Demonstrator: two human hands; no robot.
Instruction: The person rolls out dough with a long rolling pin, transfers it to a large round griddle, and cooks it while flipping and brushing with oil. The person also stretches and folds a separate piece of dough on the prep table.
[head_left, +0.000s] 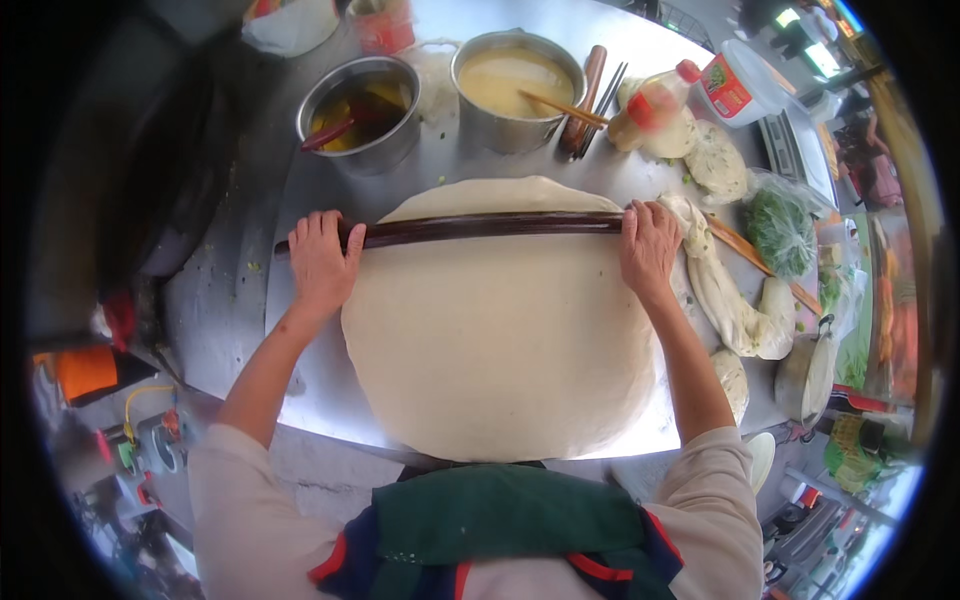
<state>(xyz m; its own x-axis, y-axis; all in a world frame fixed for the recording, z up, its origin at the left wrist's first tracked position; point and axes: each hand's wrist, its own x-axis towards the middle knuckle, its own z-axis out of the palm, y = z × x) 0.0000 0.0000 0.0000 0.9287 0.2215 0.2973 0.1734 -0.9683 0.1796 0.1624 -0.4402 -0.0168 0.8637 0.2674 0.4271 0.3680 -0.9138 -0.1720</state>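
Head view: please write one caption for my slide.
Left hand and right hand on a dark rolling pin across a dough sheet.

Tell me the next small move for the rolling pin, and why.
Probably roll the dark rolling pin toward the body with even pressure. It lies across the far part of the dough sheet, with only a shallow strip beyond it and most of the sheet on the near side; the left hand and right hand are near its two ends.
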